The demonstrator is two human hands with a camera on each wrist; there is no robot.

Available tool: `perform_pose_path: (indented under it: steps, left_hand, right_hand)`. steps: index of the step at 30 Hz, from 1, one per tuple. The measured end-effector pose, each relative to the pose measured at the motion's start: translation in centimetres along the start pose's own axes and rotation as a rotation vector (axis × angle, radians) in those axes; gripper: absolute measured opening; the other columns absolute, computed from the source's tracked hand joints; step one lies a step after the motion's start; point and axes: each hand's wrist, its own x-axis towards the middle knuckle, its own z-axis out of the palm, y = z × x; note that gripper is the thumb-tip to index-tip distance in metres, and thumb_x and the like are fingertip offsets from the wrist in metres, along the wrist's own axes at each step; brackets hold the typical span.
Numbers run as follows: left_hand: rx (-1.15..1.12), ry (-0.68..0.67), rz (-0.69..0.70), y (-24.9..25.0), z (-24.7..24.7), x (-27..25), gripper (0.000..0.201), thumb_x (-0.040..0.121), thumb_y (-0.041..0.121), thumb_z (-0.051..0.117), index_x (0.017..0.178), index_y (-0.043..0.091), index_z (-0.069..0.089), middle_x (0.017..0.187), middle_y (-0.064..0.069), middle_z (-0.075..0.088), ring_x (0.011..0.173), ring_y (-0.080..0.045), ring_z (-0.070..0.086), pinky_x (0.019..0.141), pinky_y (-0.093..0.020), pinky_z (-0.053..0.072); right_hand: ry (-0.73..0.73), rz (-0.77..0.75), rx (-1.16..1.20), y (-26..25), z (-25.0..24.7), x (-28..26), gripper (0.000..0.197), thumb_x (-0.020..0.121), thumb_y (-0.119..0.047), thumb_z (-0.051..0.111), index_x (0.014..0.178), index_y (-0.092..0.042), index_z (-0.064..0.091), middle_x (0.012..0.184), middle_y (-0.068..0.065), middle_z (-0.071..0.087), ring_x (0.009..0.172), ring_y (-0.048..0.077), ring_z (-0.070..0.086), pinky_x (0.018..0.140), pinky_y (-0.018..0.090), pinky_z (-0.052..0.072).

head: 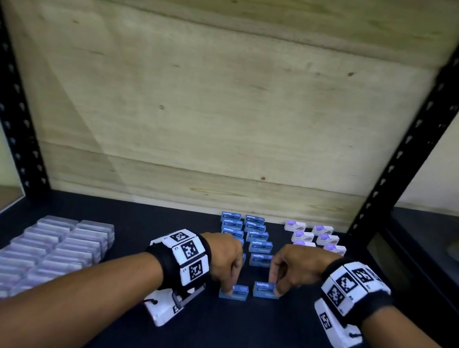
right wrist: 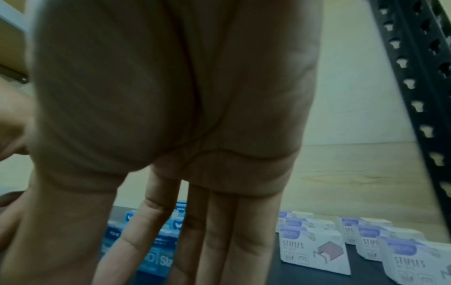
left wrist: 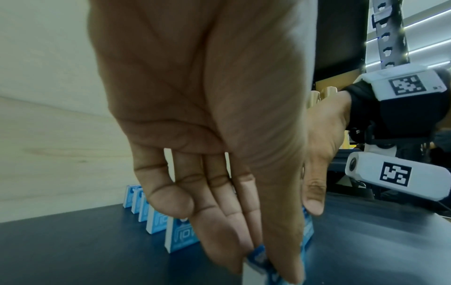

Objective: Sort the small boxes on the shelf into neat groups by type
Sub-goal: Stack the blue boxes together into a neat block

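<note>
Two small blue staple boxes stand on the dark shelf point(head: 121, 332) in front of two rows of blue boxes point(head: 256, 234). My left hand point(head: 229, 287) pinches the left blue box point(head: 235, 293) from above; in the left wrist view the left hand point(left wrist: 258, 270) has thumb and fingers closed on the box's top point(left wrist: 257, 256). My right hand point(head: 274, 287) pinches the right blue box point(head: 264, 290) at its right end. In the right wrist view, the palm of my right hand point(right wrist: 212, 241) fills the frame and the fingertips run off the bottom.
White and purple staple boxes point(head: 315, 236) stand in two rows at the back right, also close by as the white boxes point(right wrist: 314, 250). Clear plastic boxes point(head: 44, 253) fill the left of the shelf. Black slotted uprights point(head: 411, 153) flank a plywood back panel point(head: 230, 103).
</note>
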Motion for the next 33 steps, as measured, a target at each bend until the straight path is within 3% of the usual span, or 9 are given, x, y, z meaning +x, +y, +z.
perform_pose_path:
  steps: [8,14,19,27,33]
  left_hand:
    - [-0.035,-0.017,0.026,0.4,0.6,-0.2,0.019,0.073,0.028,0.083,0.088,0.017,0.077,0.073,0.01,0.068,0.062,0.0,0.057,0.075,-0.025,0.054]
    - [-0.048,-0.01,-0.002,0.5,0.8,-0.3,0.019,0.073,0.028,0.083,0.087,0.018,0.077,0.075,0.01,0.071,0.065,-0.001,0.06,0.075,-0.026,0.055]
    - [-0.059,-0.009,-0.006,0.5,1.0,-0.3,0.019,0.071,0.03,0.084,0.085,0.02,0.077,0.08,0.007,0.074,0.068,-0.002,0.062,0.079,-0.029,0.058]
    - [-0.076,-0.028,-0.01,0.7,1.0,-0.2,0.019,0.072,0.029,0.084,0.086,0.018,0.077,0.074,0.01,0.071,0.061,0.001,0.06,0.076,-0.026,0.056]
    - [-0.1,-0.017,-0.02,0.3,0.3,-0.1,0.026,0.074,0.038,0.082,0.089,0.019,0.076,0.087,0.005,0.074,0.07,-0.006,0.062,0.076,-0.026,0.055]
  right_hand:
    - [-0.009,-0.024,-0.028,-0.6,0.5,-0.8,0.018,0.077,-0.027,0.081,0.093,-0.025,0.073,0.086,-0.007,0.068,0.073,0.008,0.059,0.077,0.026,0.054]
    - [-0.003,-0.02,-0.039,-0.7,1.1,-1.3,0.018,0.074,-0.03,0.083,0.09,-0.027,0.074,0.093,-0.006,0.071,0.086,0.011,0.062,0.09,0.032,0.053]
    - [0.024,-0.026,-0.053,-0.8,1.4,-1.7,0.02,0.075,-0.031,0.082,0.093,-0.027,0.074,0.097,-0.011,0.068,0.09,0.006,0.059,0.079,0.022,0.046]
    - [0.034,-0.028,-0.098,-1.0,1.5,-1.8,0.021,0.076,-0.033,0.081,0.095,-0.028,0.073,0.092,-0.014,0.065,0.091,0.008,0.059,0.082,0.024,0.047]
    - [0.048,-0.03,-0.083,-0.9,0.9,-1.5,0.031,0.078,-0.037,0.08,0.106,-0.025,0.07,0.094,-0.014,0.063,0.093,0.009,0.059,0.078,0.022,0.044]
